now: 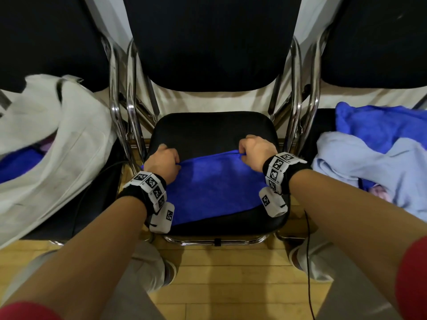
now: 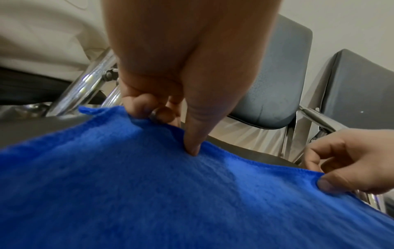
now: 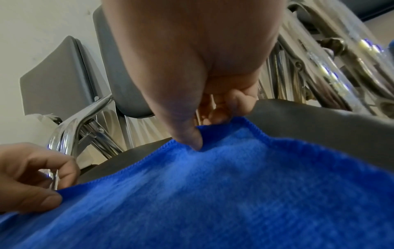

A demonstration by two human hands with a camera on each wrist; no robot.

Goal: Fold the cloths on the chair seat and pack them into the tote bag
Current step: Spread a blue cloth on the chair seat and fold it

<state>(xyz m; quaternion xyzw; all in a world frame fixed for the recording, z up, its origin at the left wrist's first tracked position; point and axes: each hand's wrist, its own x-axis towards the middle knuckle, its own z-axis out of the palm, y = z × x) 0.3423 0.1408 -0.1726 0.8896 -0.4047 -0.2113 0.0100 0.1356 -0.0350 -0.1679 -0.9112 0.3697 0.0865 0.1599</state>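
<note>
Our left hand (image 1: 164, 163) and right hand (image 1: 255, 151) are each pinching a far corner of the bright blue microfibre cloth (image 1: 215, 188), thumb over curled fingers. It is lying on the black padded chair seat (image 1: 212, 128); we are judging that level, taut corners will keep the fold square.

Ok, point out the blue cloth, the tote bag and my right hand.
blue cloth (image 1: 212, 192): head view, middle of its flat surface.
tote bag (image 1: 69, 139): head view, its pale side wall.
right hand (image 1: 256, 153): head view, back of the hand.
</note>
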